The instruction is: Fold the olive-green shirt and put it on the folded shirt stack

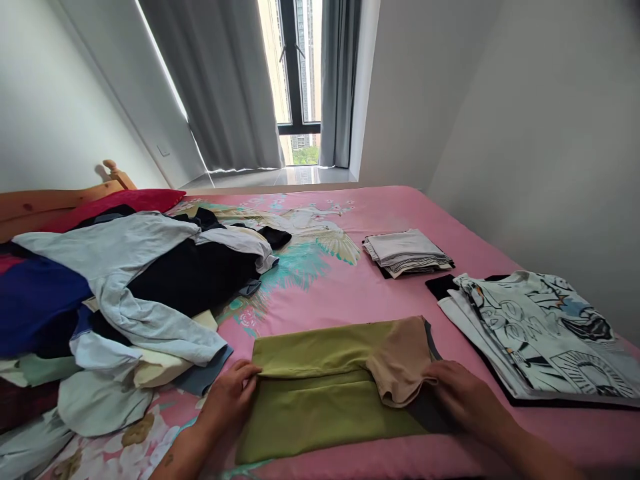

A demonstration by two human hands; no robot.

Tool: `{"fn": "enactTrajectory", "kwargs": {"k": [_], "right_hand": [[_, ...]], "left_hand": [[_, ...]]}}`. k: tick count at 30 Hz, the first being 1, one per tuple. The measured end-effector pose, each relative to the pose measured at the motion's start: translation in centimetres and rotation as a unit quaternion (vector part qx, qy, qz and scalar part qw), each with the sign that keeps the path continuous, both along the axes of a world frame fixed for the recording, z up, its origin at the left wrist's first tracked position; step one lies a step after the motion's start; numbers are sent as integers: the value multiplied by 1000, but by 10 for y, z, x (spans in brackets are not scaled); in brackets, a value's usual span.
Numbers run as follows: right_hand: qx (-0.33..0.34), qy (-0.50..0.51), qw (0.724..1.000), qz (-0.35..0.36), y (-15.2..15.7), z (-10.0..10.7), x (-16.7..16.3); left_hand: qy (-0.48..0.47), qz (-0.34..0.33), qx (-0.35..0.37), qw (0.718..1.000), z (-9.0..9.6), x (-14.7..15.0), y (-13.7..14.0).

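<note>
An olive-green T-shirt (320, 400) with a tan sleeve and a dark grey part lies on the bed in front of me, one side folded over lengthwise. My left hand (235, 387) pinches the folded edge at its left end. At the other end, my right hand (453, 390) has its fingers closed on the hem of the tan sleeve (403, 363), near the dark grey cloth. Both hands rest low over the bed, and the shirt lies flat between them.
A loose heap of clothes (170, 280) covers the bed's left side, beside a red pillow (150, 199). Right of the shirt lies a stack of printed white shirts (545, 333). Farther back sits a small folded pile (407, 250) on the pink bedsheet (320, 300).
</note>
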State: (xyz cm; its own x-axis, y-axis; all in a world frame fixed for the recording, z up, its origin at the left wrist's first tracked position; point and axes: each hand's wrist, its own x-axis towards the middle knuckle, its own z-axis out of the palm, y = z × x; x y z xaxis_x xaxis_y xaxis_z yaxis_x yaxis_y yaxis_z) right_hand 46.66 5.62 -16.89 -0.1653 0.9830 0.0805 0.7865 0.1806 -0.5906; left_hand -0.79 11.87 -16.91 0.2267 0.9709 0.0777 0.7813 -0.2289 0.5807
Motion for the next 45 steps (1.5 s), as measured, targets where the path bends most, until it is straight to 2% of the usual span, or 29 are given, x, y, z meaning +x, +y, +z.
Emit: {"fn": "enactTrajectory", "kwargs": {"k": [2, 4, 5, 7, 9, 11, 13, 16, 20, 23, 25, 28, 31, 33, 38, 45], "right_hand": [[-79, 101, 990, -66, 22, 13, -2], [-167, 202, 960, -97, 55, 31, -6], [-188, 244, 947, -97, 75, 40, -8], [-155, 297, 937, -95, 116, 59, -10], [-84, 330, 935, -96, 151, 73, -9], [-33, 344, 934, -89, 175, 77, -6], [-15, 335, 939, -76, 184, 71, -3], [-31, 310, 948, -65, 179, 48, 0], [-57, 278, 957, -52, 153, 26, 4], [-23, 247, 967, -59, 123, 21, 7], [10, 220, 974, -55, 99, 14, 9], [35, 138, 990, -6, 68, -8, 12], [59, 53, 997, 19, 55, -28, 12], [86, 37, 996, 7, 53, -30, 12], [158, 66, 985, -22, 54, -13, 13], [107, 28, 994, 10, 44, -23, 14]], "left_hand": [[-89, 66, -80, 991, 3, 3, 11], [-183, 125, -177, 959, 8, 7, 31], [-226, 140, -207, 941, 11, 8, 43], [-289, 146, -205, 924, 19, 10, 70], [-323, 155, -151, 921, 27, 8, 96], [-330, 171, -107, 922, 29, 4, 113], [-312, 172, -83, 931, 23, -1, 120], [-247, 144, -83, 955, 3, -8, 116], [-194, 108, -127, 967, -18, -13, 97], [-160, 86, -68, 981, -17, -14, 78], [-131, 49, -21, 990, -14, -13, 63], [-62, -13, 6, 998, -16, -12, 43], [-12, -32, 21, 999, -22, -11, 32], [-17, -29, 33, 999, -23, -11, 30], [-44, -24, 71, 996, -18, -12, 29], [29, -46, 46, 997, -22, -10, 15]]}}
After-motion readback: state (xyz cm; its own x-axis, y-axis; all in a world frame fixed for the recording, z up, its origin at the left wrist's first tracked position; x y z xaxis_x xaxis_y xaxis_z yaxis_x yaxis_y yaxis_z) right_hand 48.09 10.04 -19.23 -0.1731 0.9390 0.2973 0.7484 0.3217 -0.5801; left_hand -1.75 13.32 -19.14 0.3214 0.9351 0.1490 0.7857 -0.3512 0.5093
